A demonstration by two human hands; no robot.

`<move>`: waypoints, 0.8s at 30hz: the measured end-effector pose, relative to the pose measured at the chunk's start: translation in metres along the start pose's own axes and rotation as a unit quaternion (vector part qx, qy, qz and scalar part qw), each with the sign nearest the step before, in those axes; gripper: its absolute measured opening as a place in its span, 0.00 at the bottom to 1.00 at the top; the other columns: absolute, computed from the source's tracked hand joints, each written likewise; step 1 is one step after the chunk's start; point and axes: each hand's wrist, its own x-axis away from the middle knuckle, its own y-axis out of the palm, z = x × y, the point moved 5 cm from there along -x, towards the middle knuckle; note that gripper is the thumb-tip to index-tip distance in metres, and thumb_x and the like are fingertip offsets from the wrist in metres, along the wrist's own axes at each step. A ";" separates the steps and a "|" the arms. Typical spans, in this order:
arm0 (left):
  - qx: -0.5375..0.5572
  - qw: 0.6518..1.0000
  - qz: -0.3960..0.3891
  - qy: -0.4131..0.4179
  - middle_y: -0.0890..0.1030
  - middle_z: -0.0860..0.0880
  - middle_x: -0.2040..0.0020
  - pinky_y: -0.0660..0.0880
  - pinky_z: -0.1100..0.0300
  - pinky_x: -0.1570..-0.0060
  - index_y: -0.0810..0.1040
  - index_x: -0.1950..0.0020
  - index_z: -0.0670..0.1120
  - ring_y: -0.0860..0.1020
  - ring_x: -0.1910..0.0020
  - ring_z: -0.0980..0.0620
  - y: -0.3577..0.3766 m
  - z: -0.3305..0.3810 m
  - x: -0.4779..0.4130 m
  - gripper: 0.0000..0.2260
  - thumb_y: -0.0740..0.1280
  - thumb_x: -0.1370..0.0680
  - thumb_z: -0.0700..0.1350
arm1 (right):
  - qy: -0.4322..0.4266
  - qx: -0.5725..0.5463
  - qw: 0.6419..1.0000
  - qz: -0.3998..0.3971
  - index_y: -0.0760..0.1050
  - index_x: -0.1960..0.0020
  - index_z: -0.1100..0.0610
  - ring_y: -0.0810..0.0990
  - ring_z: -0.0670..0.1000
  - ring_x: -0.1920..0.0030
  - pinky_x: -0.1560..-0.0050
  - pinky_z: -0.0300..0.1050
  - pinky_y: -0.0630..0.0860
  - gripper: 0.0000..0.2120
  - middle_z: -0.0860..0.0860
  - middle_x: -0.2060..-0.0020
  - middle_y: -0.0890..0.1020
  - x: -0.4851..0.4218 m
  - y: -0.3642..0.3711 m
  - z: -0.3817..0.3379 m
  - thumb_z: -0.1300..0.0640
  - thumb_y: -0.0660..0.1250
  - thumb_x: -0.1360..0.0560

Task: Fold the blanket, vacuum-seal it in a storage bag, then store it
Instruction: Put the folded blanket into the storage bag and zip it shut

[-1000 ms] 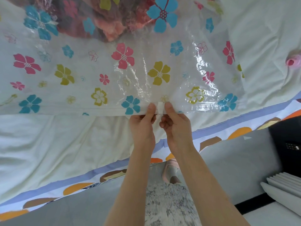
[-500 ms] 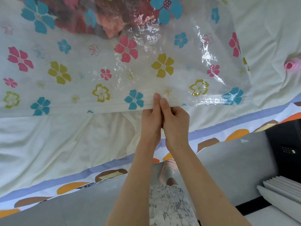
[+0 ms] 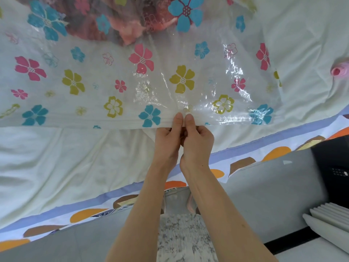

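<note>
Flowered clear storage bag [image 3: 113,72] spread flat on white sheet [image 3: 66,167]. Reddish blanket [image 3: 128,25] seen inside bag, at its far end. Bag's near sealing edge pinched by left hand [image 3: 167,140], thumb on top, fingers curled beneath. Same edge pinched just beside by right hand [image 3: 197,142], thumbs side by side. Small pink object [image 3: 340,69] lying near sheet's right edge, apart from bag.

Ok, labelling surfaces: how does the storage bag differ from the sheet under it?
The storage bag is glossy, clear, flower-printed plastic; the sheet is matte plain cloth. The left hand and right hand pinch the bag's edge; the sheet lies unheld. Both are wrinkled.
</note>
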 end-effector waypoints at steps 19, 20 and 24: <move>0.033 0.999 -0.006 0.026 0.70 0.51 0.68 0.69 0.58 0.59 0.77 0.55 0.46 0.65 0.66 0.53 -0.008 -0.007 -0.010 0.07 0.61 0.19 0.43 | 0.095 -0.110 0.989 -0.012 0.71 0.65 0.59 0.64 0.46 0.76 0.74 0.39 0.64 0.12 0.50 0.75 0.67 -0.023 -0.020 -0.003 0.58 0.67 0.24; 0.019 0.999 0.000 0.026 0.69 0.53 0.71 0.68 0.58 0.59 0.76 0.56 0.47 0.65 0.67 0.54 -0.009 -0.007 -0.010 0.08 0.61 0.19 0.43 | 0.111 -0.117 0.987 -0.028 0.74 0.62 0.58 0.66 0.47 0.74 0.71 0.40 0.66 0.10 0.50 0.74 0.69 -0.023 -0.022 -0.003 0.56 0.68 0.24; 0.006 0.999 0.024 0.034 0.76 0.54 0.68 0.71 0.61 0.61 0.78 0.53 0.45 0.71 0.67 0.56 -0.010 -0.008 -0.010 0.07 0.62 0.20 0.45 | 0.111 -0.155 0.981 -0.044 0.78 0.57 0.58 0.70 0.48 0.71 0.67 0.40 0.70 0.07 0.50 0.69 0.75 -0.034 -0.034 -0.009 0.55 0.68 0.25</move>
